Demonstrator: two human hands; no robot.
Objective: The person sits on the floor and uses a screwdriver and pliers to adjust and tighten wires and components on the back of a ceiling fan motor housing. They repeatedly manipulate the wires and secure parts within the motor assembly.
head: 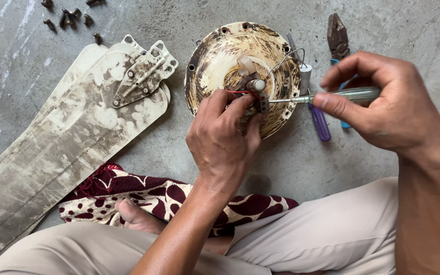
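Note:
A dirty cream ceiling fan motor housing [220,56] lies on the concrete floor. My left hand [225,137] rests on its near side, fingers pinching a small terminal part by the centre shaft [256,84], where red wires show. My right hand [388,104] grips a screwdriver with a clear greenish handle [352,94]; its metal shaft points left and the tip meets the part under my left fingers. A white capacitor [305,75] with grey wires sits at the housing's right edge.
Stacked dirty fan blades [67,147] with metal brackets lie at left. Several dark screws [70,18] are scattered at top left. Pliers with blue grips [338,38] and a purple-handled screwdriver [320,122] lie right of the housing. A maroon patterned cloth [148,196] lies by my crossed legs.

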